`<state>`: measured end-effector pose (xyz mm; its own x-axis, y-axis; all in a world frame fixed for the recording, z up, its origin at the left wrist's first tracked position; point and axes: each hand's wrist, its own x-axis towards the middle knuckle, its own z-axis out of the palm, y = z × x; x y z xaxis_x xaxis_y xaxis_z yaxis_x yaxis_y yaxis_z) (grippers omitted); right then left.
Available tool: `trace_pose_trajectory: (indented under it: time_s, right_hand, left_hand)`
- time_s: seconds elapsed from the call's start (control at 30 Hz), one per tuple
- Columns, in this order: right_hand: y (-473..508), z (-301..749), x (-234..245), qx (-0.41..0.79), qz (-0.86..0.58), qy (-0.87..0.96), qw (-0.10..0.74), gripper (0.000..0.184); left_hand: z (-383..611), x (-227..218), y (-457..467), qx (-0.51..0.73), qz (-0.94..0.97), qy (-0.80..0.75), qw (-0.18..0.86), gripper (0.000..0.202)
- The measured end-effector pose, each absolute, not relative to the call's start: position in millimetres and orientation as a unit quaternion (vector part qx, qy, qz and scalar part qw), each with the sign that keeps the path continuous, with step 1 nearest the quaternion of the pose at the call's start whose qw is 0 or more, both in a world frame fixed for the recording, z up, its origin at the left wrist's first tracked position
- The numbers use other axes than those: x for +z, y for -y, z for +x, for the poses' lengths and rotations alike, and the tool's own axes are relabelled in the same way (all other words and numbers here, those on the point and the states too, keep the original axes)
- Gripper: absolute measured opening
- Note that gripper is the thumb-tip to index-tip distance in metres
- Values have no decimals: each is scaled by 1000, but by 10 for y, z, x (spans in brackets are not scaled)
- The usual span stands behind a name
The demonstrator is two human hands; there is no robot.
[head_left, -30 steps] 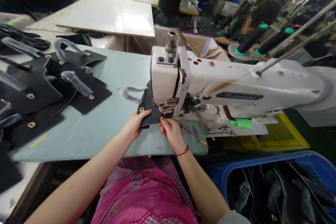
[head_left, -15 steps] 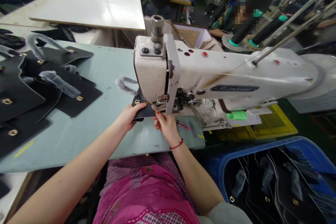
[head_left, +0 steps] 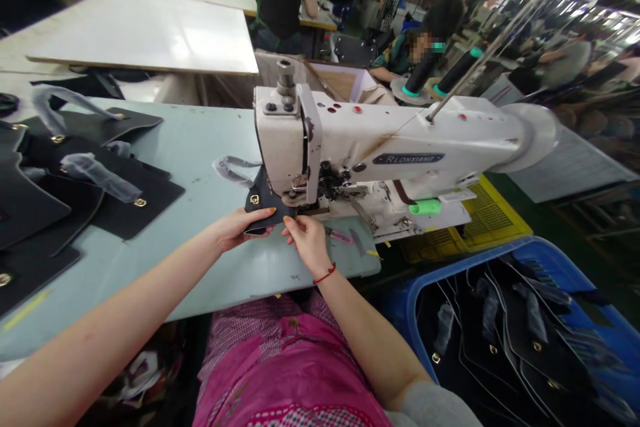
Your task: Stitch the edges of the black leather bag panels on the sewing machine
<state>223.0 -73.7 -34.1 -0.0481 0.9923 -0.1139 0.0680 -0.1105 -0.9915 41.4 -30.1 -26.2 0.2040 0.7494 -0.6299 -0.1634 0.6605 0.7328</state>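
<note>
Head cam: left hand (head_left: 234,228) + right hand (head_left: 306,240) both pinching black panel (head_left: 261,201) near edge, at sewing machine (head_left: 360,140) foot on table (head_left: 210,140). Prob mid-batch: panel pile (head_left: 130,203) left pending, blue bin (head_left: 400,313) w/ pieces.

My only view rides on the wearer's head, facing forward and steeply down over a pink apron (head_left: 290,373) and both forearms. It sits close in: the left hand (head_left: 235,227) and right hand (head_left: 306,240), both at the black piece (head_left: 260,203), fall just below mid-frame, with the sewing machine (head_left: 350,147) right behind them. The wide lens bends the pale worktop (head_left: 200,140) away to the left, catches a blue bin (head_left: 415,293) low on the right, and takes in distant benches along the top edge.
</note>
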Motion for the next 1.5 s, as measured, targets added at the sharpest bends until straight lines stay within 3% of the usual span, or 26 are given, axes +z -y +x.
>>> trace_pose_trajectory:
  time_s: [0.3, 0.63, 1.03, 1.5]
  right_hand:
    - [812, 2142, -410, 542, -518, 474, 462, 43]
    - [753, 2067, -422, 566, -513, 429, 482, 47]
    - [692, 1850, -411, 599, -518, 343, 506, 42]
    - [653, 1809, -381, 590, -534, 318, 515, 39]
  left_hand:
    - [415, -226, 290, 327, 301, -531, 721, 18]
    - [420, -252, 245, 343, 297, -524, 721, 15]
    - [392, -260, 176, 355, 285, -518, 724, 27]
    - [551, -294, 449, 456, 262, -509, 681, 33]
